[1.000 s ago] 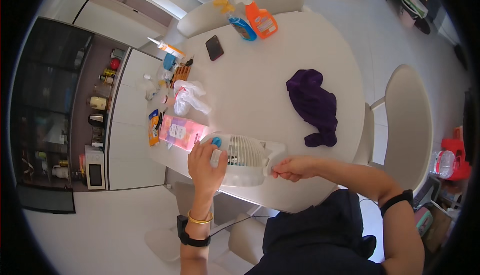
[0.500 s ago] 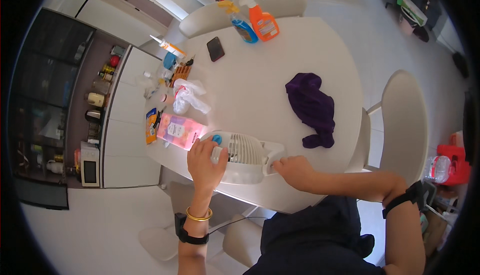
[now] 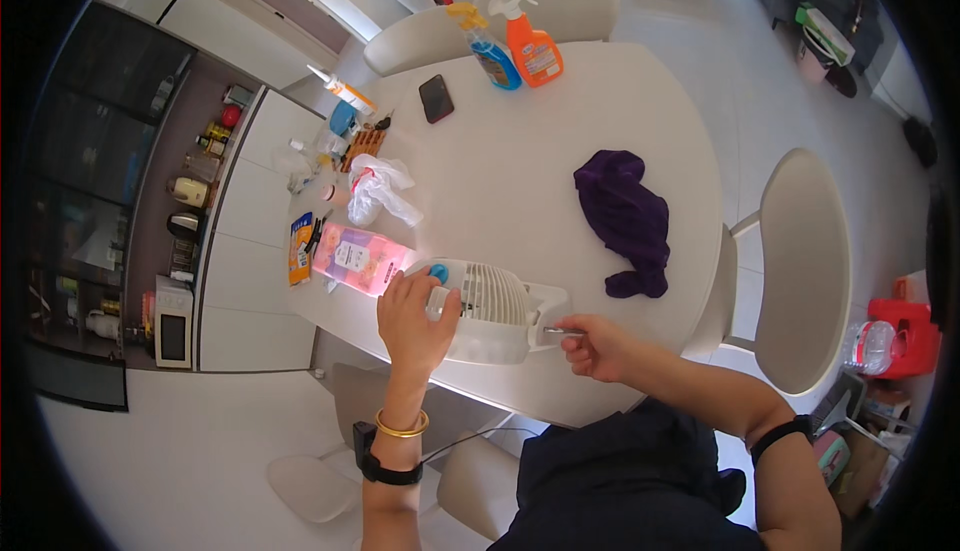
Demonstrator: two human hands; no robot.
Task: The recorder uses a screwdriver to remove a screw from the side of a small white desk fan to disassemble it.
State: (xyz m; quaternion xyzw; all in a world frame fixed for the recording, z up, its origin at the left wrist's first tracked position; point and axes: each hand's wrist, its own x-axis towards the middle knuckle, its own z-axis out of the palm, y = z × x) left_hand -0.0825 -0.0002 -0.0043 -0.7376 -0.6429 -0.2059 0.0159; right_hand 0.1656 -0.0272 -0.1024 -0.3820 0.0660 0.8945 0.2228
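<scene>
A white fan (image 3: 497,296) with a ribbed grille lies on its side at the near edge of the table, its base toward the right. A blue knob (image 3: 438,273) shows near its left end. My left hand (image 3: 415,321) is wrapped over that left end, thumb on the near side. At the fan's base, my right hand (image 3: 592,347) pinches a short, thin metal tool (image 3: 563,331), its tip at the base's right edge. Fingers hide the rest of the tool, so its kind cannot be made out.
A pink tissue pack (image 3: 362,259), a white plastic bag (image 3: 377,191) and an orange pouch (image 3: 300,248) lie left. A purple cloth (image 3: 625,221) is at the right. Farther back are a phone (image 3: 436,99), a blue spray bottle (image 3: 497,64) and an orange spray bottle (image 3: 536,54).
My right hand has drawn slightly right and down from the fan's base, and the metal tool now shows between its fingers. My left hand keeps its hold on the fan.
</scene>
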